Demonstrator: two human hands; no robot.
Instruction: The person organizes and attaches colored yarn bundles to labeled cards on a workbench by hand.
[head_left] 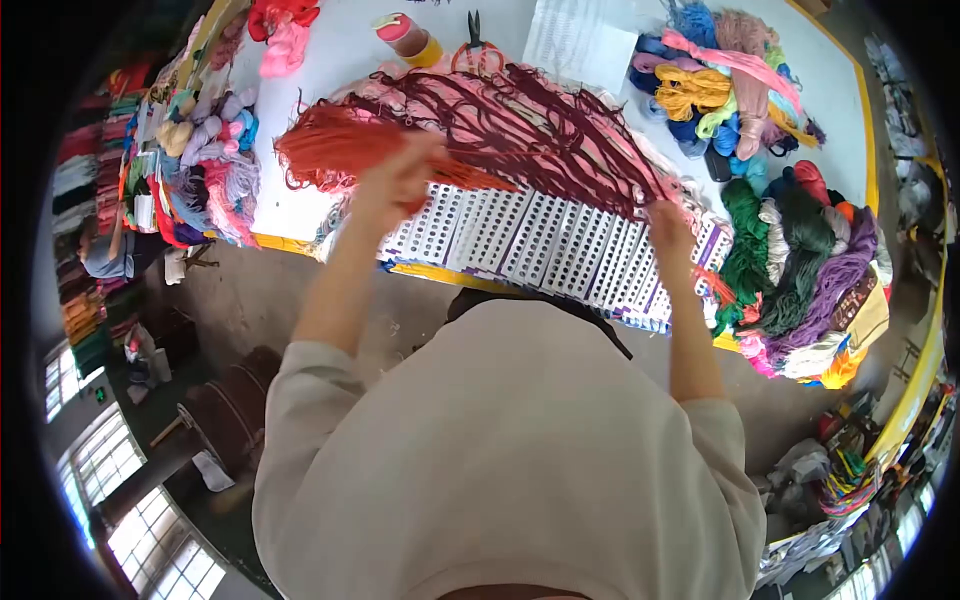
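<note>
My left hand (400,185), a little blurred, is closed around a bundle of orange-red thread (335,145) above the left part of the table. The loose ends of this bundle stick out to both sides of the fist. At the right end of the punched cards, my right hand (668,228) has its fingers pinched together beside the thread ends; what is between them is too small to make out. Dark red and pink threads (520,125) lie spread in a wide fan behind the row of white cards with holes (520,240).
Scissors (476,45) and a pink-topped container (402,36) stand behind the threads, near a printed sheet (580,40). Coloured skeins are heaped at the back right (720,80), the right edge (810,265) and the left (215,160) of the white table (835,100).
</note>
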